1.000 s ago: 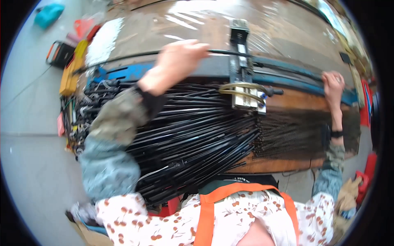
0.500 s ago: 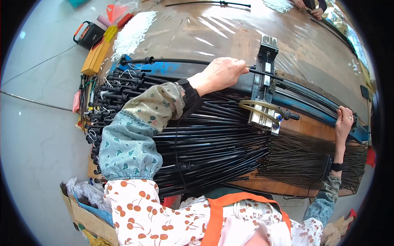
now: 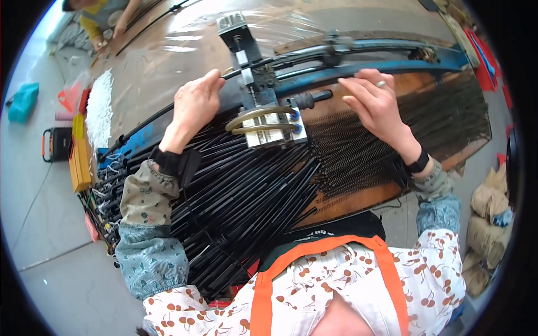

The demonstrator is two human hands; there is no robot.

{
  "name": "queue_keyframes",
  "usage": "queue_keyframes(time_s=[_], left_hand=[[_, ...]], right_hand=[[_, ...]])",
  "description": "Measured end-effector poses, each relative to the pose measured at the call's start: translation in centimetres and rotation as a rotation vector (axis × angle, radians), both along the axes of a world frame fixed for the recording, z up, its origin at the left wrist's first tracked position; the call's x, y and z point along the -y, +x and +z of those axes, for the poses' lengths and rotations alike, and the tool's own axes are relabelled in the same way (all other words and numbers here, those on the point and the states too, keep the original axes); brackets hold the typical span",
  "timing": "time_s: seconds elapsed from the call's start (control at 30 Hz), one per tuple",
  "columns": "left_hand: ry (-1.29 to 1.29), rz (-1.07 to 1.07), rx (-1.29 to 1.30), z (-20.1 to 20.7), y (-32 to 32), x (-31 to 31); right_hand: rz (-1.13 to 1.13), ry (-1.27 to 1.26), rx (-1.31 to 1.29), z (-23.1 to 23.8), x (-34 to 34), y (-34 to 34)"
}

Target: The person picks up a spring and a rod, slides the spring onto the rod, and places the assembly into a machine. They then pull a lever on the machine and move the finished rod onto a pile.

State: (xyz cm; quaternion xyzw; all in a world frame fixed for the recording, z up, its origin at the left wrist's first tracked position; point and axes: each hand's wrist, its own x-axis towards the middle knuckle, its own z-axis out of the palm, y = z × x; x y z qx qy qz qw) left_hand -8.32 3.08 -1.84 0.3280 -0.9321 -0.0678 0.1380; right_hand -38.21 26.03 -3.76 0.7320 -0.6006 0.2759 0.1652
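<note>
My left hand [image 3: 196, 103] is closed, fingers pinched on a thin black rod [image 3: 147, 121] just left of a metal clamping fixture [image 3: 242, 59]. The rod slants up into the fixture. My right hand [image 3: 374, 103] hovers near the front edge of a blue rail [image 3: 403, 65], thumb and fingers apart, nothing visible in it. On the rail, right of the fixture, a dark block [image 3: 334, 50] is smeared by motion. Below it a black knobbed handle [image 3: 314, 99] sticks out from the fixture, beside tan hoses [image 3: 246, 117].
Many black rods [image 3: 241, 196] lie fanned out under my left arm. Thin dark springs [image 3: 392, 134] cover the wooden board to the right. White small pieces [image 3: 100, 109] are heaped at the left, near a yellow box [image 3: 79, 165]. Another person's hand [image 3: 119, 28] shows at upper left.
The view has swung to the right. My right hand has let go at the rail's far right end and come back toward the fixture. My left hand still pinches the rod beside the fixture.
</note>
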Motion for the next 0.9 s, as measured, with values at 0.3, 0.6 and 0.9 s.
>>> queue_keyframes(time_s=[0.3,0.6,0.9], left_hand=[[-0.035,-0.019,-0.035,-0.8,0.6,-0.1],[-0.195,-0.152,-0.076,-1.4,-1.2,0.4],[-0.732,-0.202,0.016,-0.9,6.9,9.1]], right_hand=[[0.290,0.176,0.309,-2.4,2.1,1.6],[0.115,0.354,0.513,-2.8,2.4,-0.1],[0.498,0.612,0.253,-3.5,-2.2,3.8]])
